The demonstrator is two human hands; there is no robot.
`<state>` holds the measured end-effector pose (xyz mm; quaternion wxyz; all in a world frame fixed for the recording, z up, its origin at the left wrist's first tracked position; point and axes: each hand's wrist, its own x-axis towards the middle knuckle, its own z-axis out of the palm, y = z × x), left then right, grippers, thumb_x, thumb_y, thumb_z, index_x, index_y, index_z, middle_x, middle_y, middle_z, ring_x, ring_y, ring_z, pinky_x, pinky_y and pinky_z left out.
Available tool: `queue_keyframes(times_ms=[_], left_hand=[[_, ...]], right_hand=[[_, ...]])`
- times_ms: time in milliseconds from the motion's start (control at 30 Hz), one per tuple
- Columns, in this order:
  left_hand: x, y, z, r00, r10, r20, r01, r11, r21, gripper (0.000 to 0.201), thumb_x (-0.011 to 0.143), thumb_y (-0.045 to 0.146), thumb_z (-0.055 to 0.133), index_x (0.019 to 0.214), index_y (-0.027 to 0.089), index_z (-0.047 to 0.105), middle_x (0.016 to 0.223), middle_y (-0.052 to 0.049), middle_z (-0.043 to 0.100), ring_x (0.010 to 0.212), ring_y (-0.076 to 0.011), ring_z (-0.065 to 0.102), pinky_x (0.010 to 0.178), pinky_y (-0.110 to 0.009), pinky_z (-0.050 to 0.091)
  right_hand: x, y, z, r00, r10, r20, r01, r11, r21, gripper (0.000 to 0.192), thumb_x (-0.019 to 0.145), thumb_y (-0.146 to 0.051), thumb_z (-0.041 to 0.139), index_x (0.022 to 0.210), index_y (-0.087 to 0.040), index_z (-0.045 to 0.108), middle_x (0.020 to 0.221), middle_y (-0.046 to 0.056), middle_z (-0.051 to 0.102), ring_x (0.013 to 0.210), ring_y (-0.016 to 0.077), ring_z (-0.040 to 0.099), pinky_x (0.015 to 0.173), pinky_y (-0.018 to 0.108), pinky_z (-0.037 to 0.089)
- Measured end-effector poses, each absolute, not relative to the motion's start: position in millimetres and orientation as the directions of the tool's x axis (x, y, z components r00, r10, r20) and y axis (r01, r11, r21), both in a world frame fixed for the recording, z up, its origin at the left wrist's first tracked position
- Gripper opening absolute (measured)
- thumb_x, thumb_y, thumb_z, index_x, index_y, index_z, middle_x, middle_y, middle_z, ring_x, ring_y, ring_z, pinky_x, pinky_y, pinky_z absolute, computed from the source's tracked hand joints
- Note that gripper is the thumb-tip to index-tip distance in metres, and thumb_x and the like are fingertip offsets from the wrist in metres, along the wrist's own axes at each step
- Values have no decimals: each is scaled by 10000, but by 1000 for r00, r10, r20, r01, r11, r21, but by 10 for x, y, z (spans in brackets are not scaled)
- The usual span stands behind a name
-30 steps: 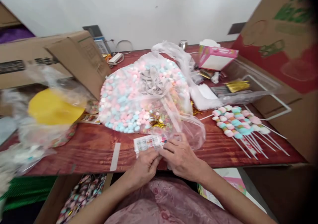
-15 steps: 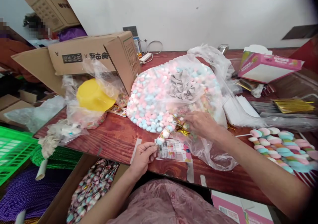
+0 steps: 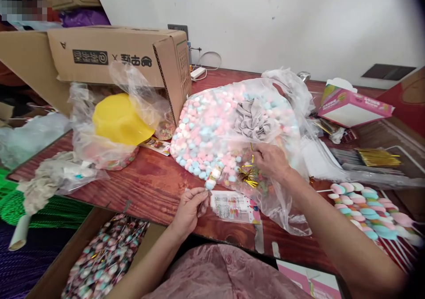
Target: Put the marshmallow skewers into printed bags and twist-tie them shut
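Head view, left hand (image 3: 189, 208) pinching marshmallow skewer (image 3: 212, 178), right hand (image 3: 270, 161) on gold ties (image 3: 247, 175)

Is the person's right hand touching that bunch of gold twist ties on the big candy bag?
Cannot tell. In the head view the right hand sits right beside the gold twist ties, but the fingertips are hidden.

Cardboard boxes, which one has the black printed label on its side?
The big brown carton on the table behind the yellow bowl. The pink box at far right is small and coloured, without that label.
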<state>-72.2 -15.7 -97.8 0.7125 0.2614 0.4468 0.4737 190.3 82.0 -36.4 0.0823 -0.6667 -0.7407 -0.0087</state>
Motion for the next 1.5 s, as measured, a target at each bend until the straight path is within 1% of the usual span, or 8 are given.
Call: queue_keyframes(times_ms=[333,567,700,900,1067,1200,1367,1500], left_hand=[[-459,133,-679,364,881,-303,-535,464,706,317,598,324,866,744,103,692,706,-36,660,567,-88,574,400,-161,330],[-182,355,-495,610,746,-267,-422,591,688,347,593,301,866,805,96,682,744,-54,690,555,-133,648,367,-170,310],[-79,236,-584,628,714,-309,-358,618,700,326,589,300,860,725,100,641,627,-26,637,507,-114,619,361,-160,273],[-2,125,-637,655,688,-312,-389,661,642,297,592,271,847,699,93,634,678,-53,652,520,-124,636,356,-164,217],[63,53,-638,684,636,-359,-329,707,626,298,548,249,855,694,84,655,638,-49,646,467,-117,608,360,-176,226],[96,-11,-665,658,646,-388,-319,706,632,294,526,242,855,671,77,659,624,-60,656,464,-84,561,390,-171,257],[90,-81,-727,534,736,-415,-274,615,739,314,544,323,842,680,95,673,596,-40,642,393,-57,471,368,-186,175],[101,-149,-731,416,845,-337,-209,449,869,301,625,393,780,629,112,671,535,9,571,386,-32,381,390,-201,199]], right_hand=[[1894,437,-587,-191,894,406,937,289,-195,197,902,-169,387,785,-187,545,648,21,578,595,153,512,578,266,357],[1612,57,-506,-659,564,497,744,587,321,210,882,-79,448,739,-183,559,693,58,575,624,176,443,600,321,286],[1727,-54,-477,-704,474,529,696,610,379,260,902,-61,425,710,-199,534,623,26,522,598,171,415,615,321,297],[1902,-128,-599,-709,465,530,654,714,249,235,929,-78,393,812,-192,562,825,72,644,776,179,555,663,318,378],[1961,-175,-710,-717,359,598,548,820,164,246,863,-42,413,713,-218,498,631,6,531,605,158,469,602,297,401],[1942,-287,-760,-545,507,667,586,800,-130,220,836,-57,440,711,-216,525,626,-1,542,579,137,488,570,279,401],[1859,-505,-750,45,817,575,459,495,-738,99,852,-139,564,835,-215,625,726,5,657,647,136,611,598,262,490],[1677,-625,-724,203,837,508,365,417,-833,84,850,-177,616,833,-224,683,774,20,702,711,165,656,652,299,535]])
